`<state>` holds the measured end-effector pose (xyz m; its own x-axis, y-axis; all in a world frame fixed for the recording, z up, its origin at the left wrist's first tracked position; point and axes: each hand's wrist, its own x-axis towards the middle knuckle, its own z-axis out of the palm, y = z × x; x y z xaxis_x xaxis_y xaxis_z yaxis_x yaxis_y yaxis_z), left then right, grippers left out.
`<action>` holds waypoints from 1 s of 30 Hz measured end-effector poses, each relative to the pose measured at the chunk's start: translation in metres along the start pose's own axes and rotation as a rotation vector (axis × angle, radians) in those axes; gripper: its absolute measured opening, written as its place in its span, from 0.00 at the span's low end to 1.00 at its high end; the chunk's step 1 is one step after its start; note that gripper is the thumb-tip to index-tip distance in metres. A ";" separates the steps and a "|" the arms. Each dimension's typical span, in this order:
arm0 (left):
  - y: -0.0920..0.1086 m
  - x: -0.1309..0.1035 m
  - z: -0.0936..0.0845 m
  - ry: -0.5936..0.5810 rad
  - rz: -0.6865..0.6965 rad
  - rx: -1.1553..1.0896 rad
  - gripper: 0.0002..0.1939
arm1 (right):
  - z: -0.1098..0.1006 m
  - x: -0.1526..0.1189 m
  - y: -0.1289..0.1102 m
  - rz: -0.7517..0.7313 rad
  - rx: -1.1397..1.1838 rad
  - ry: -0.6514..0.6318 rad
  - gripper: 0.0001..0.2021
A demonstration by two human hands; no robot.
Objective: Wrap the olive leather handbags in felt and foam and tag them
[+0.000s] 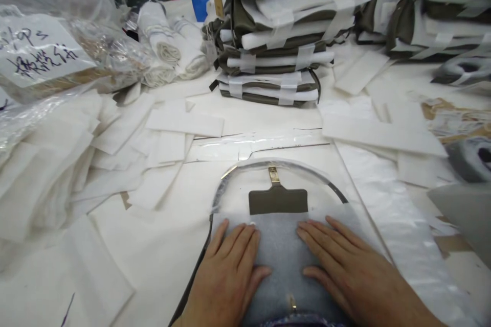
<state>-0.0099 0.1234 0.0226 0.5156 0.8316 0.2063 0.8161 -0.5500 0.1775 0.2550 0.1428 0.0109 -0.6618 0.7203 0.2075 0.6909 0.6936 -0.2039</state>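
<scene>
A dark olive handbag lies flat in front of me, mostly under a sheet of translucent tissue paper (284, 260). My left hand (230, 265) rests flat on the left part of this sheet, fingers stretched out. On the right part, my right hand (337, 255) lies palm down, its fingers extended too. Beyond the sheet's upper edge shows the bag's olive flap tab (278, 201) with a gold clasp (273, 174). The bag's handle (284, 163), wrapped in clear film, arches around them. A small gold fitting (293, 302) shows near the bottom.
Wrapped olive bags (268, 87) are stacked at the back, with more bags (441, 25) to the right. White foam strips (153, 138) lie scattered on the left. A labelled plastic bag (46, 51) sits at the far left. A white plastic sleeve (402, 219) lies on the right.
</scene>
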 end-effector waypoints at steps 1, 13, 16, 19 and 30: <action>0.001 0.002 0.000 -0.019 -0.014 -0.018 0.23 | -0.001 0.002 -0.001 0.006 0.007 -0.011 0.22; 0.006 0.006 -0.031 -0.062 -0.019 -0.200 0.13 | -0.035 0.011 -0.002 -0.030 0.113 -0.020 0.15; 0.005 0.006 -0.030 -0.103 -0.022 -0.175 0.14 | -0.030 0.011 0.001 -0.011 0.129 -0.057 0.18; 0.002 0.009 -0.023 -0.157 -0.033 -0.150 0.16 | -0.019 0.010 0.008 -0.004 0.134 -0.122 0.18; -0.002 0.013 -0.016 -0.211 -0.078 -0.136 0.15 | -0.010 0.013 0.015 -0.002 0.120 -0.177 0.17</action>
<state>-0.0089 0.1336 0.0403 0.5076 0.8615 -0.0160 0.8200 -0.4773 0.3160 0.2597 0.1624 0.0202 -0.7113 0.7019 0.0388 0.6570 0.6834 -0.3183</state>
